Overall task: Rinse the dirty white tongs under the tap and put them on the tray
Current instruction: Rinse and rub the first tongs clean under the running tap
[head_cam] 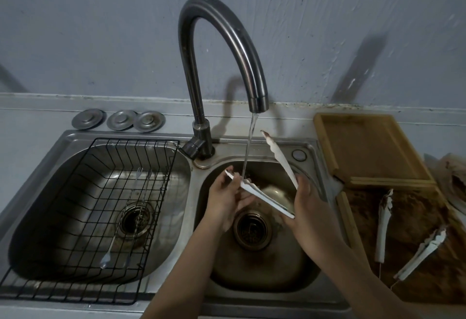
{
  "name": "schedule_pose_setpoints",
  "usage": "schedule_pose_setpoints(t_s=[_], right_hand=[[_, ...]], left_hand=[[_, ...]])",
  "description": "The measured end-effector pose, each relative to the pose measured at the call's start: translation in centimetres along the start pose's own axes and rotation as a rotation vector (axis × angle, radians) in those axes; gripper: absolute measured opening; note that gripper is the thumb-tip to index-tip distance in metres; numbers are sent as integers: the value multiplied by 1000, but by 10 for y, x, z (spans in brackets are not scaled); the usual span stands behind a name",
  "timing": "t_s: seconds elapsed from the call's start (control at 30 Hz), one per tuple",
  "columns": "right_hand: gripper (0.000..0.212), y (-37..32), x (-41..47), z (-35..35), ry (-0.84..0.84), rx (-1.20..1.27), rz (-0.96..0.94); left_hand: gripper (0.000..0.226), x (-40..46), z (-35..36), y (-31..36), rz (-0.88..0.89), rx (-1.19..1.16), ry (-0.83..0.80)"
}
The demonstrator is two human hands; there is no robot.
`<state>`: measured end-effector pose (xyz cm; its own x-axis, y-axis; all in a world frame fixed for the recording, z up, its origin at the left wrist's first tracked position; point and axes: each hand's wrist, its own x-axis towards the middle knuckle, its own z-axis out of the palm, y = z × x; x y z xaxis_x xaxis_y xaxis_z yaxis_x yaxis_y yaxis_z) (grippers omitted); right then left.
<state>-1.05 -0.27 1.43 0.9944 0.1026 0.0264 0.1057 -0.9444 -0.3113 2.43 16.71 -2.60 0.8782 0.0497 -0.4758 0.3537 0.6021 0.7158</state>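
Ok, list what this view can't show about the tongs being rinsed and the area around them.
Head view only:
- The tongs' hinge end is hidden behind the right hand.
- Part of the lower arm's tip is covered by the left hand, so the dirt left there is unclear.
- The stained object at right is cut off by the frame edge.

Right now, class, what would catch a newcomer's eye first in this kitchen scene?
The tap arches over the right basin, water running onto white tongs held spread by the left hand and right hand. Two more soiled tongs lie on the brown-stained tray at right.
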Motion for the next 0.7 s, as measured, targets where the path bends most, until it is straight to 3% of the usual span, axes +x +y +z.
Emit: schedule_pose_setpoints(t_s=[0.17,0.47,0.7], right_hand=[[57,3,0,-9,-19,163,42],[43,32,-8,-15,-94,159,104],[42,20,-2,-6,-70,78,45]], left_hand=[[31,-3,-4,3,-27,-56,-41],[36,-11,8,-15,-108,-169,-152],[49,-2,2,-17,-62,-171,-33]])
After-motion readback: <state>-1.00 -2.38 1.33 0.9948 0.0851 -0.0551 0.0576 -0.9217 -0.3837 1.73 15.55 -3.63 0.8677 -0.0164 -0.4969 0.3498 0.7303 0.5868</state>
